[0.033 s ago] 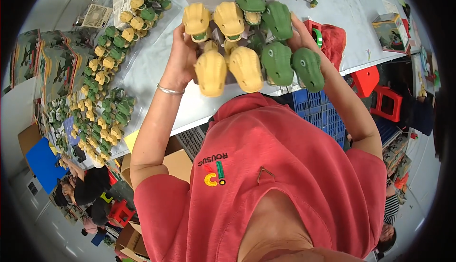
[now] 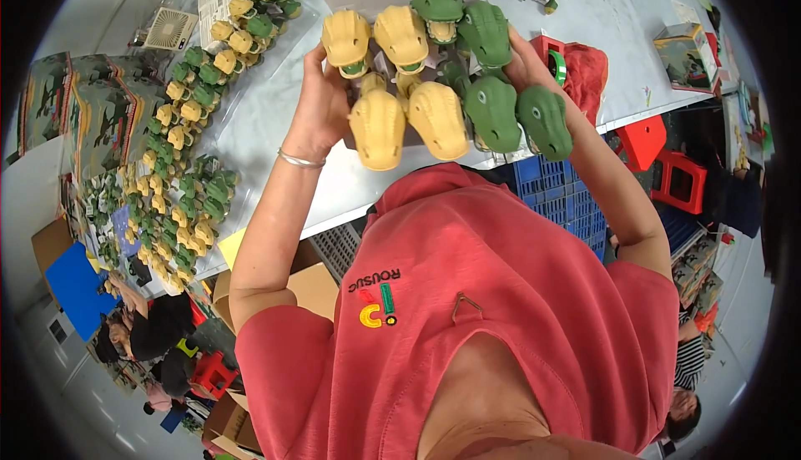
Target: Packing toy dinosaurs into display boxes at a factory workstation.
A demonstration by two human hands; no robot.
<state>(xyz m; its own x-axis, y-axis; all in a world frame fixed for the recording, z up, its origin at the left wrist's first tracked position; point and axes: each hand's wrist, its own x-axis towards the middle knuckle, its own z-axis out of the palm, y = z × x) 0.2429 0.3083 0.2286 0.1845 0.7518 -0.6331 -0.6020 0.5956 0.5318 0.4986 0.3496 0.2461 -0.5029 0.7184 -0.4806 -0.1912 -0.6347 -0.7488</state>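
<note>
Between my two hands is a bunch of toy dinosaurs, held up over the table with their heads toward me. Tan dinosaur heads [image 2: 378, 130] make up the left side of the bunch, green dinosaur heads [image 2: 492, 113] the right. My left hand [image 2: 324, 101] grips the left side, and a silver bangle circles that wrist. On the other side my right hand [image 2: 527, 63] presses against the green ones, its fingers partly hidden behind them. The dinosaurs' bodies are mostly out of sight beneath the heads.
Rows of tan and green toy dinosaurs [image 2: 200, 88] line the table's left side, beside printed boxes [image 2: 104, 118] and a small fan [image 2: 171, 27]. A red cloth [image 2: 586, 76] lies right of my hands. Blue crates [image 2: 559, 201] and red stools [image 2: 680, 180] stand below. Co-workers sit at both sides.
The lower tan and green heads have shifted slightly right along with my left fingers. Both hands keep their hold on the bunch. At the far right, a co-worker in stripes has moved a little.
</note>
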